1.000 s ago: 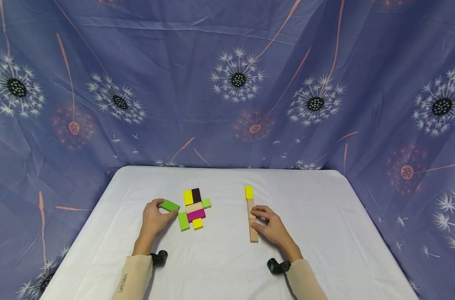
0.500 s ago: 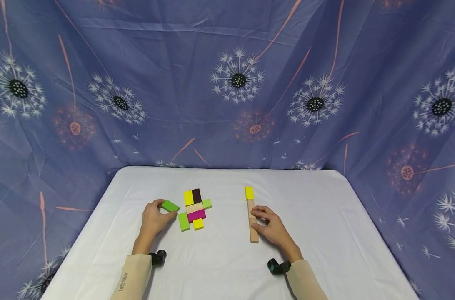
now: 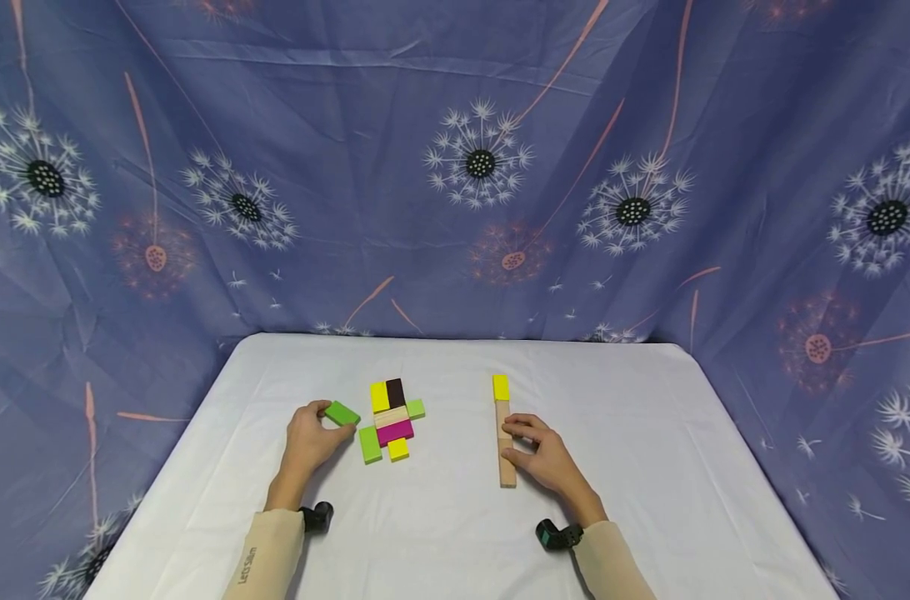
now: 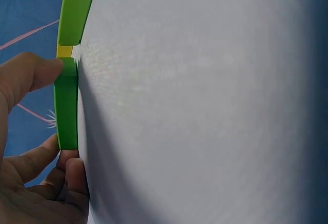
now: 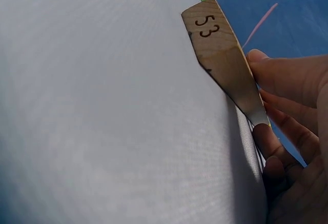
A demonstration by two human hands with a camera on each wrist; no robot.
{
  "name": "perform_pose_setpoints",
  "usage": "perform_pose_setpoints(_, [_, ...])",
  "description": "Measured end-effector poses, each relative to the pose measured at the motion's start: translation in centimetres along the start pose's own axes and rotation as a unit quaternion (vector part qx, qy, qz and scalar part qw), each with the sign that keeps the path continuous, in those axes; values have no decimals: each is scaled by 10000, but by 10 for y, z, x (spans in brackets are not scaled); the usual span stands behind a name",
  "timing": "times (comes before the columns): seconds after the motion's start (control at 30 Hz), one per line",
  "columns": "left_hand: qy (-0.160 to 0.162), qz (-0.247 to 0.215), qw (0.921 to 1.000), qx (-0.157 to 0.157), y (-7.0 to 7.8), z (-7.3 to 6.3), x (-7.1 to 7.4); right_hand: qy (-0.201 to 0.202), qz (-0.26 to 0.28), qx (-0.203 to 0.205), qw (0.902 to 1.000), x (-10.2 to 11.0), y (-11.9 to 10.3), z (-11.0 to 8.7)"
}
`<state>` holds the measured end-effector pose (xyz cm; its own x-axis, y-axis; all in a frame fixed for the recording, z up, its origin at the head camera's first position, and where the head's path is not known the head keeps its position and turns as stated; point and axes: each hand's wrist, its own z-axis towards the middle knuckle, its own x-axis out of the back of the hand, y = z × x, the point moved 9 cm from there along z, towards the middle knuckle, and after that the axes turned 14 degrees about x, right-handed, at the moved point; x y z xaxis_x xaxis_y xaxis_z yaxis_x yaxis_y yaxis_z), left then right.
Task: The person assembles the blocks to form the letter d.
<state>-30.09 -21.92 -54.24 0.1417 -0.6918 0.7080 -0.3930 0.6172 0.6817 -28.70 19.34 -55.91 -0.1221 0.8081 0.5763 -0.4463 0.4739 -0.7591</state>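
Observation:
My left hand (image 3: 311, 440) pinches a dark green block (image 3: 342, 413) between thumb and fingers, just left of a flat cluster of blocks. In the left wrist view, the thumb is at one end of this green block (image 4: 66, 106) and fingertips are at the other. My right hand (image 3: 548, 457) holds its bent thumb and fingers against two plain wooden blocks (image 3: 506, 467) lying end to end, near their seam. One wooden block (image 5: 212, 39) carries the number 53 in the right wrist view. A yellow block (image 3: 501, 387) continues this column at its far end.
The cluster has a yellow block (image 3: 379, 397), a black block (image 3: 395, 393), a pale wooden block (image 3: 391, 416), a magenta block (image 3: 395, 432), a second yellow block (image 3: 398, 450) and light green blocks (image 3: 370, 445). A white cloth covers the table (image 3: 440, 533); a blue dandelion-patterned curtain (image 3: 365, 167) surrounds it.
Both hands keep the same hold and place by the blocks. The whole head view has shifted slightly; no block has visibly moved on the table.

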Motion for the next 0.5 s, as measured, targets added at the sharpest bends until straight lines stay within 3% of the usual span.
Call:
perform_pose_setpoints(0.27, [201, -168, 9996, 35, 3, 4, 11, -59, -7, 4, 10000, -1, -1, 1])
perform_pose_setpoints(0.37, [289, -273, 9991, -163, 16, 5, 17, -13, -7, 111, 9999, 0, -3, 1])
perform_pose_setpoints(0.5, [155, -467, 9975, -500, 40, 5, 20, 76, -8, 235, 9997, 1, -5, 1])
